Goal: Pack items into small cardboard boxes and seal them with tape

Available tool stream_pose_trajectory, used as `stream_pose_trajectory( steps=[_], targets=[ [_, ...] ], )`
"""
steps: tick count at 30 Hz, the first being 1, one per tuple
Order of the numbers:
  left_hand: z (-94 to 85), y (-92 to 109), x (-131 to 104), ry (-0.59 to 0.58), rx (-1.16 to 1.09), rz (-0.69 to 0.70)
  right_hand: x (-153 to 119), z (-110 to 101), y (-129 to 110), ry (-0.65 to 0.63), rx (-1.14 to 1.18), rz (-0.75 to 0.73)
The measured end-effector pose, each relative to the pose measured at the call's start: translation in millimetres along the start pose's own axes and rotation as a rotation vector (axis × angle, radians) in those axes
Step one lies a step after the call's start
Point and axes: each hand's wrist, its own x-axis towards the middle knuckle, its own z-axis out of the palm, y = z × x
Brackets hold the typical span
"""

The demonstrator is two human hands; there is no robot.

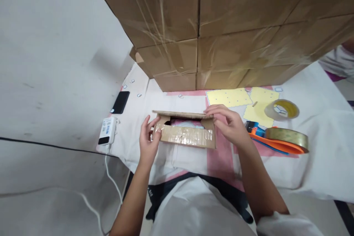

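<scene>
A small cardboard box point(184, 136) lies in front of me with its top partly raised, a strip of clear tape across its near side. Inside shows something pinkish and pale blue point(189, 123) that I cannot make out further. My left hand point(149, 136) grips the box's left end, thumb on the near side and fingers behind. At the other end, my right hand point(229, 123) pinches the right corner of the raised flap point(182, 114). Both hands are closed on the box.
Large taped cardboard boxes point(221, 40) stand stacked at the back. To the right are a clear tape roll point(294, 110) and an orange-and-blue tape dispenser point(287, 145). A black phone point(121, 102) and a white plugged-in device point(107, 129) lie left. Another person's sleeve point(339, 61) shows at right.
</scene>
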Motion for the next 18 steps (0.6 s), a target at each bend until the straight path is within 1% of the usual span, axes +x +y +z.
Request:
stream_pose_trajectory(
  steps=[1, 3, 4, 5, 6, 7, 8, 9, 10, 11, 13, 14, 15, 16, 17, 18],
  targets=[
    [-1.4, 5.1, 0.8, 0.001, 0.092, 0.056, -0.8, -3.0, -3.5, -0.048, -0.056, -0.037],
    [-5.3, 16.0, 1.3, -0.012, 0.305, 0.258, -5.8, -5.1, -7.1, -0.103, -0.163, -0.076],
    [-6.5, 21.9, 0.9, -0.075, 0.406, 0.386, -10.3, -4.6, -7.1, -0.103, -0.194, -0.085],
    [-6.6, 27.9, 0.1, -0.177, 0.493, 0.508, -16.2, -3.5, -5.7, -0.089, -0.195, -0.088],
    [-5.5, 33.6, -1.0, -0.293, 0.569, 0.608, -23.7, -2.2, -2.8, -0.056, -0.165, -0.081],
    [-3.1, 38.8, -2.2, -0.407, 0.634, 0.671, -33.0, -0.9, 1.7, 0.005, -0.116, -0.058],
    [0.1, 42.9, -3.3, -0.493, 0.690, 0.700, -43.8, 0.1, 7.9, 0.105, -0.061, -0.013],
    [3.9, 45.9, -4.1, -0.527, 0.736, 0.705, -56.0, 0.6, 15.8, 0.252, -0.013, 0.054],
    [7.7, 47.7, -4.6, -0.516, 0.770, 0.696, -69.1, 0.4, 25.1, 0.441, 0.017, 0.134],
    [11.2, 48.3, -4.6, -0.488, 0.790, 0.685, -82.4, -0.7, 35.6, 0.658, 0.026, 0.213],
    [16.3, 47.0, -3.6, -0.452, 0.794, 0.676, -106.8, -6.7, 57.5, 1.072, -0.005, 0.340],
    [18.0, 45.6, -2.8, -0.439, 0.790, 0.678, -116.5, -11.6, 67.9, 1.232, -0.032, 0.385],
    [19.0, 44.0, -2.1, -0.428, 0.786, 0.683, -123.9, -17.6, 77.3, 1.343, -0.055, 0.413],
    [19.8, 42.5, -1.6, -0.420, 0.781, 0.692, -128.7, -24.2, 85.4, 1.401, -0.063, 0.429],
    [20.4, 41.1, -1.5, -0.413, 0.778, 0.701, -130.9, -31.2, 92.2, 1.410, -0.048, 0.431],
    [21.0, 39.8, -1.7, -0.403, 0.775, 0.710, -130.9, -38.2, 97.7, 1.381, -0.015, 0.425]
  ],
)
